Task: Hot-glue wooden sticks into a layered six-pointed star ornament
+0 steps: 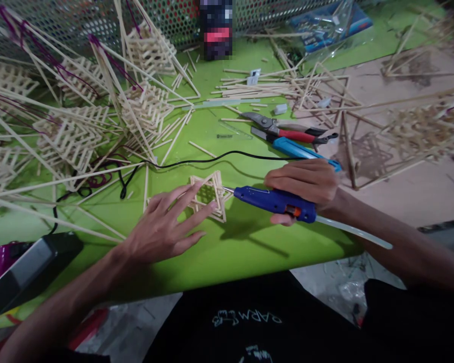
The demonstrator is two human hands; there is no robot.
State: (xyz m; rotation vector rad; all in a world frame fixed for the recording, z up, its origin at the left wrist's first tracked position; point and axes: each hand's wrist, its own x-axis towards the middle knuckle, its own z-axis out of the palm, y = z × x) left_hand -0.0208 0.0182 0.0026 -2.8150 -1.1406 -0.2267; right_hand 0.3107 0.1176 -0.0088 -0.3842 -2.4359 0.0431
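My right hand [302, 184] is wrapped round a blue glue gun [261, 199], with a clear glue stick [357, 233] poking out of its rear end. The gun's metal nozzle points left and meets the right side of a small star-shaped stack of wooden sticks [221, 204]. Over the left side of that stack lies my left hand [170, 222], its fingers spread and the fingertips resting on the sticks. Part of the stack is hidden under those fingers. A black cord [196, 161] runs behind both hands.
Several stick frames with stacked bodies [147, 108] crowd the left. Behind the glue gun lie pruning shears [268, 123], a light-blue cutter [295, 148] and loose sticks [249, 91]. A dark box [34, 267] stands at the front left. Another stick frame [419, 126] sits on the right.
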